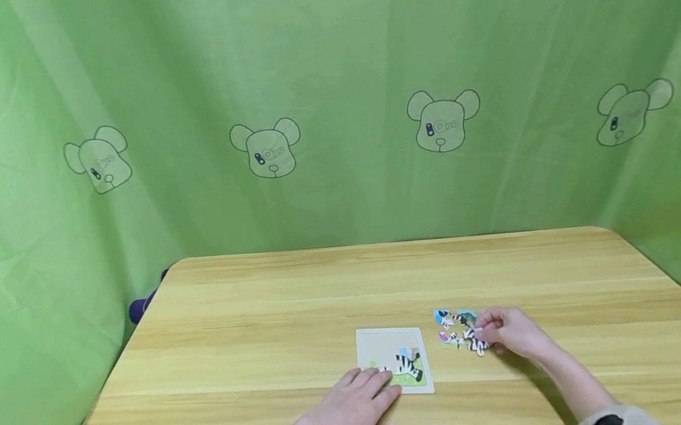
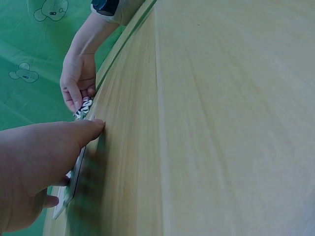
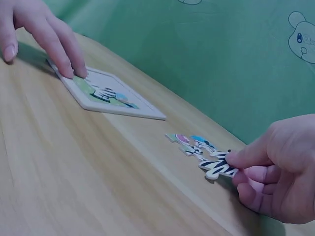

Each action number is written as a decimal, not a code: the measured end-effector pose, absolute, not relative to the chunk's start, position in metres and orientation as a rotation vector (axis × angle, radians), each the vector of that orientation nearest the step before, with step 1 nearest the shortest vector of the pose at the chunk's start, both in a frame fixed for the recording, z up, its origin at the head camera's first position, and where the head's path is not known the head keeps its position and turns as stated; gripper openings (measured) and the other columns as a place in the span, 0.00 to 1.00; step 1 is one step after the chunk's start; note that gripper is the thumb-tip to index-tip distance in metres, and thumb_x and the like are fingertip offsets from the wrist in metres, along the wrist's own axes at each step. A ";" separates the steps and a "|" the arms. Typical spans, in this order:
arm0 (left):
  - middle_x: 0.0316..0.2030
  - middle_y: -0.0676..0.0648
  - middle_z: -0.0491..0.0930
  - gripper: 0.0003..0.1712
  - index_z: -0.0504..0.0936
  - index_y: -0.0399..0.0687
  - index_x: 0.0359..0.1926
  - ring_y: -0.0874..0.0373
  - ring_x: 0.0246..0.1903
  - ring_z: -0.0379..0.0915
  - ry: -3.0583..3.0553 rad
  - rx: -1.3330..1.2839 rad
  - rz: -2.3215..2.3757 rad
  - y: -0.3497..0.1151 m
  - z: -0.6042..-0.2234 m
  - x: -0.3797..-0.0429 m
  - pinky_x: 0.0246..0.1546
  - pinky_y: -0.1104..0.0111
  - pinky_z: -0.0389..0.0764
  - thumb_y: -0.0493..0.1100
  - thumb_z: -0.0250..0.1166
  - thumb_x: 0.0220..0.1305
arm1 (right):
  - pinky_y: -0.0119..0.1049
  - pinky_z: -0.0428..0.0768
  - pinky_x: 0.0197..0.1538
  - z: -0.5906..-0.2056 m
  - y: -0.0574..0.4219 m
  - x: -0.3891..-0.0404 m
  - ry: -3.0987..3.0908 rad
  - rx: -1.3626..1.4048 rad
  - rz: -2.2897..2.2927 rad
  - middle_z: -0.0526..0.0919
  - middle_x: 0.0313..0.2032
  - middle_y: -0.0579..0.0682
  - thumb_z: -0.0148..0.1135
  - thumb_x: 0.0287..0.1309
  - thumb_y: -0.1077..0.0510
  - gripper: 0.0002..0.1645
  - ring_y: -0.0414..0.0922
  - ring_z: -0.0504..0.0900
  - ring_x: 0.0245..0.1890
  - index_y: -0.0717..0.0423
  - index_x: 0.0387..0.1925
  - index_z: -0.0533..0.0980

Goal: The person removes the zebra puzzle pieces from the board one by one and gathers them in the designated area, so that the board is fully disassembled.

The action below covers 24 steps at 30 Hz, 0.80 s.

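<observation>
A shallow white puzzle board [image 1: 387, 337] lies on the table, with a few pieces showing green ground and a striped zebra part set along its near side. My left hand [image 1: 357, 413] rests flat, its fingertips on the board's near left part. To the right of the board, my right hand [image 1: 514, 333] pinches a black-and-white striped puzzle piece [image 3: 215, 166] between thumb and fingers, seen closest in the right wrist view. Beside it lie several loose puzzle pieces [image 1: 444, 318] with zebra, blue and pink patches. My fingers partly cover the pieces near both hands.
The wooden table [image 1: 263, 310] reaches to a green curtain [image 1: 329, 40] printed with bear heads, which hangs behind and along both sides. A purple object [image 1: 139, 310] shows past the table's left edge.
</observation>
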<state>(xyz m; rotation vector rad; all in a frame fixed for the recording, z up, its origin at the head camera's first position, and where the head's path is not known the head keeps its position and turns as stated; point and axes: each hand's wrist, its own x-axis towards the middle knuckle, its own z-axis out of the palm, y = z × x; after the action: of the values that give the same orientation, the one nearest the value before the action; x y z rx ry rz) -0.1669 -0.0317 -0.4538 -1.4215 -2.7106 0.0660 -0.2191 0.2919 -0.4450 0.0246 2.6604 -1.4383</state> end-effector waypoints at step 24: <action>0.66 0.47 0.61 0.35 0.64 0.52 0.66 0.54 0.64 0.56 -2.730 -1.419 0.048 -0.031 -0.453 -0.166 0.63 0.57 0.60 0.65 0.47 0.65 | 0.32 0.79 0.25 -0.446 0.287 -0.219 2.845 0.049 -1.284 0.77 0.26 0.51 0.64 0.51 0.64 0.12 0.43 0.75 0.24 0.69 0.36 0.75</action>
<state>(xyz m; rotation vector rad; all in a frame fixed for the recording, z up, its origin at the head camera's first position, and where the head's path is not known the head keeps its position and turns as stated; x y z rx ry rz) -0.1663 -0.0312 -0.4531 -1.4188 -2.7296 0.0480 -0.2189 0.2875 -0.4464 0.0493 2.8449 -1.2840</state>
